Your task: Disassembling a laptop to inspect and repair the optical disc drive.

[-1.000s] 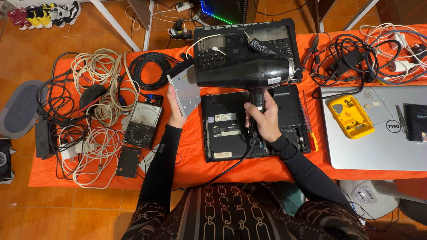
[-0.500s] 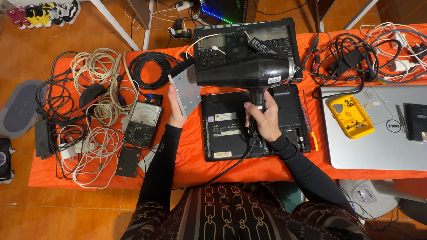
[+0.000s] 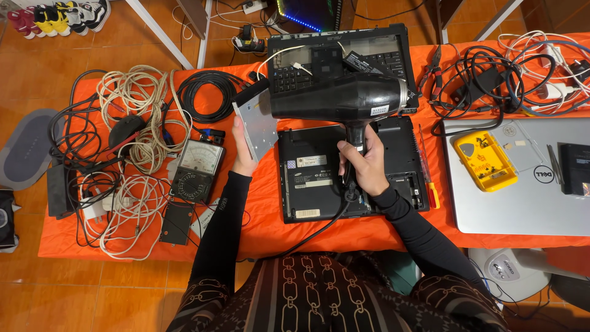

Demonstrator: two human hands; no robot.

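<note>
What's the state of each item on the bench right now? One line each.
Black blower: held by its handle in the right hand, nozzle toward the drive.
Silver optical drive: out of the laptop, held in the left hand.
Black laptop: lying base up.
Silver laptop: lid shut.
Back laptop: open, parts on its keyboard.
Yellow tray: open, small parts inside.
Black cable: coiled.

Head camera looks steeply down, fairly near, on the orange table (image 3: 369,237).
</note>
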